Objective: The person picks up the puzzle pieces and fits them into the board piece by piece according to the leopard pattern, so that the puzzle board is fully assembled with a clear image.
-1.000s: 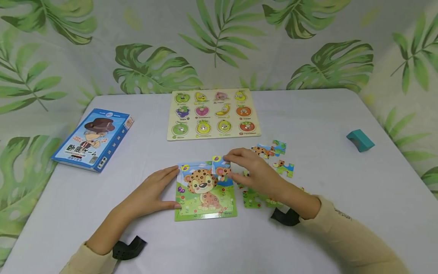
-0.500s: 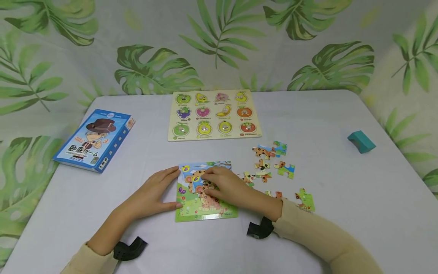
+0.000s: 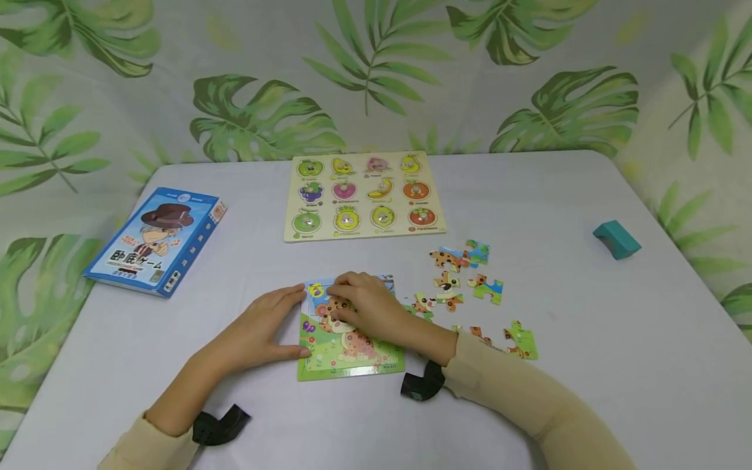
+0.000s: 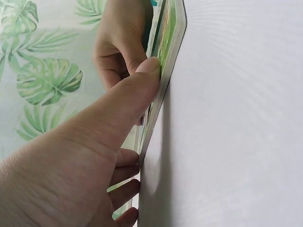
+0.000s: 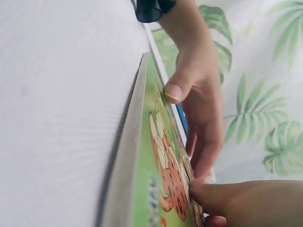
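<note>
1. On the white worktop (image 3: 546,228) I count one leopard puzzle board (image 3: 352,373), one fruit board (image 3: 365,196) with twelve fruits in three rows of four, one blue box (image 3: 155,241) and one teal block (image 3: 617,239).
2. To the right of the puzzle board lie at least seven loose pieces (image 3: 521,339); my right sleeve (image 3: 517,385) covers part of that spread, so I cannot give a full count.
3. The puzzle board lies flat in front of me, nearer than the fruit board. It is square, with a green lower border, a blue sky and a spotted orange leopard sitting on grass.
4. One puzzle piece (image 3: 317,294) is at the board's upper left corner, over the printed picture; it shows a yellow shape, blue sky and a spotted ear. I cannot tell whether it sits fully flat.
5. My left hand (image 3: 252,333) spreads its thumb and fingers wide along the board's left side, touching the edge at the upper and lower corners.
6. My right hand (image 3: 373,307) reaches over the board, its fingers and thumb close together with a narrow gap, pinching that puzzle piece.
</note>
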Available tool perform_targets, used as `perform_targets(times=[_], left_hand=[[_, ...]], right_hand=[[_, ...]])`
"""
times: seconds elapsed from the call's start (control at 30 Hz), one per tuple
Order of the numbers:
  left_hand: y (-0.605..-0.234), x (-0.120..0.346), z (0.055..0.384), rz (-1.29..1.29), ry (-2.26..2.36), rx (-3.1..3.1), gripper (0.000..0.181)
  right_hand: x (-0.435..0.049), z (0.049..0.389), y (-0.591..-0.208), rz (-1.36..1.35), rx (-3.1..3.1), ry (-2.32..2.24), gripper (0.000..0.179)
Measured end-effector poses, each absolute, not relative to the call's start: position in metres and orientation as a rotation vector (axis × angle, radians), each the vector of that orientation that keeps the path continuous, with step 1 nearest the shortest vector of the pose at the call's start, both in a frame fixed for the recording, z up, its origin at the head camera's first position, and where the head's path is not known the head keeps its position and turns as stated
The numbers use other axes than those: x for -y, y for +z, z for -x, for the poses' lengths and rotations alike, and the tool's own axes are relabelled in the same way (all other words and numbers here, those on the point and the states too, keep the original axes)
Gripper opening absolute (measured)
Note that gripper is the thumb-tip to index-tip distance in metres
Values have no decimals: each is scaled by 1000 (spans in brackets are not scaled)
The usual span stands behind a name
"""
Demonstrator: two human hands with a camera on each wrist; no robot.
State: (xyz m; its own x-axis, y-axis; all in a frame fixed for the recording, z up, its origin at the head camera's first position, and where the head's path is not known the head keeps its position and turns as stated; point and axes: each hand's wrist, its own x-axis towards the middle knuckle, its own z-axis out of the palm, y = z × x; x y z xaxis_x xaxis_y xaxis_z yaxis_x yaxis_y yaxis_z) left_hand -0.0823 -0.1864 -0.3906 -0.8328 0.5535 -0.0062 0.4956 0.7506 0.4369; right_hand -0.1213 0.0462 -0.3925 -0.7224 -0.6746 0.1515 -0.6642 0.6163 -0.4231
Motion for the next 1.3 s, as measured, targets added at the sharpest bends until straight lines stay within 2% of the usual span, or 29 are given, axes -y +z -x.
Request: perform_targets(times=[0.2, 0.5, 0.83, 1.03, 1.3], left_hand=[[-388, 187, 84, -838, 633, -2803, 96], [-386, 187, 85, -923, 568, -2789, 79], [-387, 187, 85, -930, 546, -2802, 82], [-389, 186, 86, -935, 543, -2805, 83], [-390, 184, 87, -918, 530, -2804, 85]], right_hand=[[-43, 124, -396, 1109, -2810, -806, 40], [-36, 122, -392, 1107, -2848, -704, 42], [-37, 116, -380, 1021, -2757, -552, 54], [-57, 113, -363, 929, -2643, -759, 58], [-119, 113, -337, 1013, -2709, -1075, 63]])
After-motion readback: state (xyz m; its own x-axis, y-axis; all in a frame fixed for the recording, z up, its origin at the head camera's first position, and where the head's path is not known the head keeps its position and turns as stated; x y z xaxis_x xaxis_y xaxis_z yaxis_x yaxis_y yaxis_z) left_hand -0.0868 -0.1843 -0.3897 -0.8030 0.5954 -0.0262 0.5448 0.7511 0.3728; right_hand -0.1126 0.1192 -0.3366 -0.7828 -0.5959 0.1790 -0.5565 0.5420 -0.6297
